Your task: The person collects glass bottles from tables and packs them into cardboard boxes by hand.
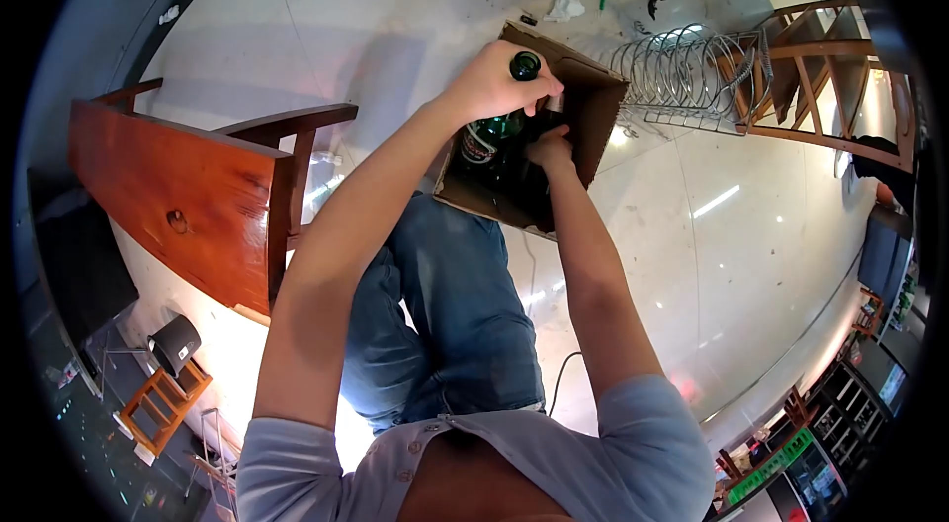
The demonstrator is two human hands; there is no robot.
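An open cardboard box (600, 131) stands on the floor just in front of my knees. My left hand (499, 82) is over its far left side, closed round the neck of a green glass bottle (480, 144). The bottle's mouth sticks up above my fingers, and its labelled body reaches down into the box. My right hand (550, 148) is inside the box to the right of that bottle. Its fingers are curled on something dark, which shadow and the hand mostly hide. The bottom of the box is too dark to make out.
A brown wooden bench or chair (188, 196) stands close on my left. Beyond the box to the right are a coiled wire rack (682, 77) and a wooden folding frame (825, 52). A crumpled white scrap (565, 7) lies on the floor ahead.
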